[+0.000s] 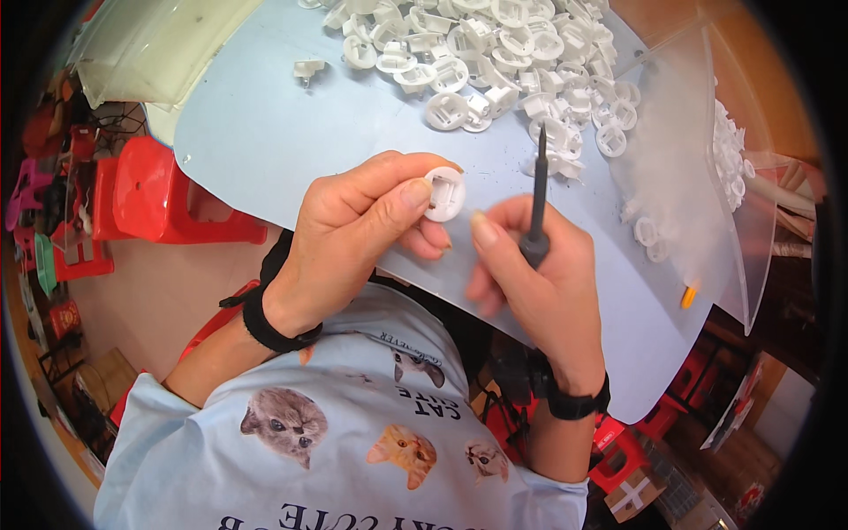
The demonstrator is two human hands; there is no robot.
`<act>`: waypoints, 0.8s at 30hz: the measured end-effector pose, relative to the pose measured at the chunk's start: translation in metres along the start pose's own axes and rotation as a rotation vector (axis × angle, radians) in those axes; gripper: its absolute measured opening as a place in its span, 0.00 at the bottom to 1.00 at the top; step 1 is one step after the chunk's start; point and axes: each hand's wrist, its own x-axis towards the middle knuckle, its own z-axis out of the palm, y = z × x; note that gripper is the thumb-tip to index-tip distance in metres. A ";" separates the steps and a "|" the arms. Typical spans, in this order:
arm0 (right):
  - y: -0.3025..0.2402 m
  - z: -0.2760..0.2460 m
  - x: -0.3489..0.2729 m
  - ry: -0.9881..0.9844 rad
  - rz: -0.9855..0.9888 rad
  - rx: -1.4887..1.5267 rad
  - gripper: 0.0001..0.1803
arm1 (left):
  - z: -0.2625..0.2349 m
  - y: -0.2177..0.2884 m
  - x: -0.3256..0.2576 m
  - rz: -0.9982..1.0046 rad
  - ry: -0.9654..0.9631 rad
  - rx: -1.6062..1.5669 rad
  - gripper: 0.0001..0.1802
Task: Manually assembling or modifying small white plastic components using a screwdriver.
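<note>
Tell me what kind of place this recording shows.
Probably a small assembly workshop: a heap of identical white plastic parts on a pale work table, red plastic stools beside it, left hand holding one part.

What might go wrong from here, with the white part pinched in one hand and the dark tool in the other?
The left hand pinches the round white part only at its rim, so it may slip. The dark tool in the right hand points toward the pile of white parts; a swing might scatter them. Some parts lie close to the blue table edge.
</note>
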 end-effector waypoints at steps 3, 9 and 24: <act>0.012 -0.010 -0.019 0.041 0.035 -0.151 0.15 | 0.000 0.001 0.000 -0.057 0.068 -0.041 0.18; 0.024 -0.014 -0.043 0.005 -0.149 -0.423 0.14 | 0.001 0.002 0.003 -0.035 0.114 -0.009 0.19; 0.025 -0.007 -0.039 0.209 -0.392 -0.637 0.08 | 0.001 -0.003 0.002 0.044 0.077 0.044 0.18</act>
